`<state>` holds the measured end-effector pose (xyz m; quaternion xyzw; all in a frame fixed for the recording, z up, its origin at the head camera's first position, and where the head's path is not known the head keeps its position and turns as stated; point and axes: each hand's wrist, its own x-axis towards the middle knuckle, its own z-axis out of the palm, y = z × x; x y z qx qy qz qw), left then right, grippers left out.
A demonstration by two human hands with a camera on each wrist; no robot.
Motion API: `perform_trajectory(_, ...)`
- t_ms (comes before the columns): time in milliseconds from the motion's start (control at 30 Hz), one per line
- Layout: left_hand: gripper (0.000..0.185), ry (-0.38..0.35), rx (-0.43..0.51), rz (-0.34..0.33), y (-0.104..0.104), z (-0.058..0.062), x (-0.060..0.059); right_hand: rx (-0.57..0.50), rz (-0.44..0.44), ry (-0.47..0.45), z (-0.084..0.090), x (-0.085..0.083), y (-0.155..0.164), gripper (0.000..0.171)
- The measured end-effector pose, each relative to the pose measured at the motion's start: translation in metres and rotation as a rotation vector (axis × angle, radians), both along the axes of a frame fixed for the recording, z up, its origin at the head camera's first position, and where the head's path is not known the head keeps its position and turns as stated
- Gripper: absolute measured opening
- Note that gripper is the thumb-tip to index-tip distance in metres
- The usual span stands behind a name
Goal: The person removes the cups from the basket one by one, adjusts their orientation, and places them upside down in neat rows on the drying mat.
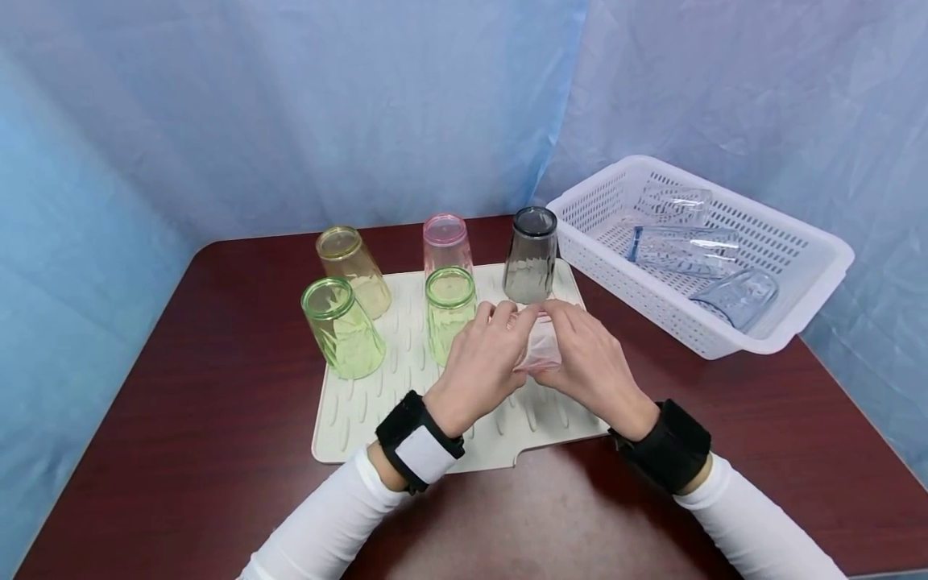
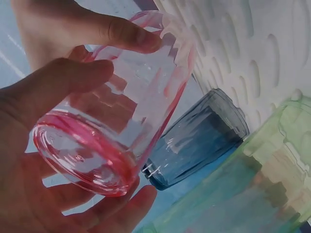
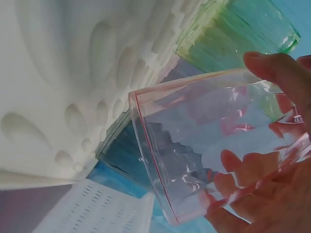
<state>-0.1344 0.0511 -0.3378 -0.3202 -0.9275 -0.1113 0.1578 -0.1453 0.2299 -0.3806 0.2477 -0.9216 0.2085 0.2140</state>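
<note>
Between both hands, over the front right part of a pale ribbed drying mat, is a pale pink drinking glass. My left hand curls its thumb and fingers round it. From the other side my right hand grips it too. In the left wrist view the thick pink base shows near the left fingers, while the right wrist view shows the square-looking rim toward the mat. Just behind the hands, a dark grey glass stands upside down; a green glass stands left of them.
Upside down on the mat's left stand another green glass and a yellow one; a second pink glass is at the back. A white perforated basket at the right holds three glasses lying down, one of them bluish.
</note>
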Motion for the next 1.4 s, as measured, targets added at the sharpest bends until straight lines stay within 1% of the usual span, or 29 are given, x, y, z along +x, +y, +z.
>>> perform_trajectory(133, 0.082, -0.036, 0.128, 0.0, -0.005, 0.002, -0.002, -0.109, 0.0, -0.1, 0.002, -0.009, -0.001, 0.081)
perform_trajectory(267, 0.083, -0.092, 0.253, 0.005, -0.016, 0.01, -0.002, -0.231, 0.035, -0.158, 0.005, -0.022, 0.001, 0.081)
perform_trajectory(400, 0.066, -0.143, 0.305, -0.004, -0.031, 0.018, 0.003, -0.339, 0.043, -0.199, 0.002, -0.037, 0.005, 0.081)
perform_trajectory(500, 0.054, -0.176, 0.325, -0.003, -0.042, 0.021, 0.008, -0.404, 0.01, -0.244, -0.002, -0.045, 0.006, 0.082)
perform_trajectory(567, 0.051, -0.194, 0.339, 0.005, -0.049, 0.021, 0.012, -0.434, -0.017, -0.281, -0.005, -0.049, 0.007, 0.083)
perform_trajectory(733, 0.046, -0.23, 0.369, 0.022, -0.065, 0.016, 0.02, -0.452, -0.067, -0.375, -0.009, -0.056, 0.007, 0.083)
perform_trajectory(900, 0.043, -0.252, 0.389, 0.02, -0.078, 0.008, 0.021, -0.43, -0.102, -0.429, -0.01, -0.061, 0.009, 0.079)
perform_trajectory(1000, 0.042, -0.26, 0.395, 0.028, -0.08, 0.005, 0.022, -0.427, -0.118, -0.471, -0.011, -0.061, 0.012, 0.078)
perform_trajectory(1167, 0.042, -0.265, 0.401, 0.04, -0.083, 0.0, 0.024, -0.443, -0.11, -0.527, -0.014, -0.064, 0.016, 0.084)
perform_trajectory(1400, 0.041, -0.265, 0.396, 0.049, -0.086, -0.004, 0.024, -0.493, -0.062, -0.57, -0.016, -0.067, 0.019, 0.089)
